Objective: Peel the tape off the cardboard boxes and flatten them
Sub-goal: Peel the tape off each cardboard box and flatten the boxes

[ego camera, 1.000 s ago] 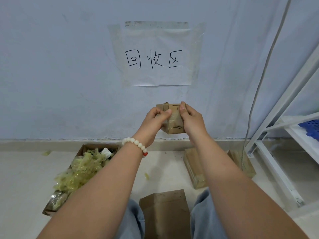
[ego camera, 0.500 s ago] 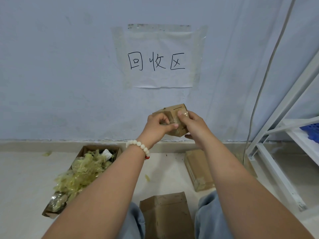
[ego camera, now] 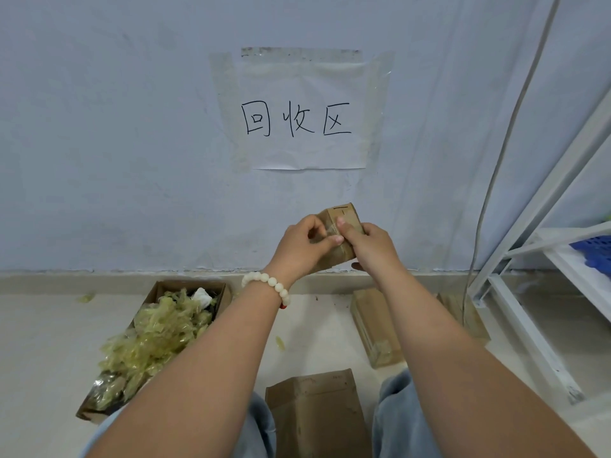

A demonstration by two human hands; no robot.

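Both forearms reach forward from the lap. The left hand (ego camera: 299, 247), a bead bracelet (ego camera: 269, 284) at its wrist, pinches the taped edge of the small box (ego camera: 345, 218). The right hand (ego camera: 372, 247) grips the other side, thumb on top, before the wall. Since a second ago the box has tilted corner-up. Left on the floor, an open carton (ego camera: 190, 285) holds crumpled yellowish tape (ego camera: 155, 338).

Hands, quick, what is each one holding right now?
Left hand: curled, pinching the taped edge of the small cardboard box.
Right hand: curled round the same box, gripping it.
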